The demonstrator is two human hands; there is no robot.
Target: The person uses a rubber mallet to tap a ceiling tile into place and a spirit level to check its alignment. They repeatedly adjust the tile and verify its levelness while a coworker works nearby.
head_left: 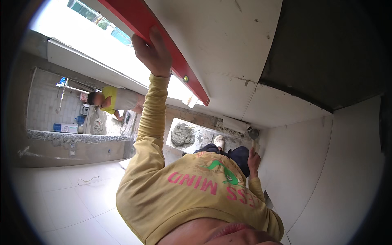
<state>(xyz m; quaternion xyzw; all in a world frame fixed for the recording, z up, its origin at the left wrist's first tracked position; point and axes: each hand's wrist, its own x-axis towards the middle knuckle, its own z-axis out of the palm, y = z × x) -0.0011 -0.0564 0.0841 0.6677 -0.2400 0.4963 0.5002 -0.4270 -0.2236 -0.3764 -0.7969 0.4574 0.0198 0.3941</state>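
Note:
My left hand [153, 55] is raised and closed around the edge of a long red spirit level [179, 61]. A small yellow-green vial shows near its lower end. The level lies along the face of a large pale wall tile [228, 45]. Low on the right, by my thigh, my right hand [254, 161] is closed on a tool with a pale handle [255, 146]. Just beyond that handle is a round dark grey thing [253, 133]; whether it is the tool's head I cannot tell.
A heap of grey mortar [182, 135] lies on a pale board [198, 136] near my feet. Bare dark wall [326, 53] shows at upper right. Beyond an opening at left, a person in a yellow top [109, 100] bends near a blue-and-white box [67, 128]. Pale floor tiles [61, 204] spread below.

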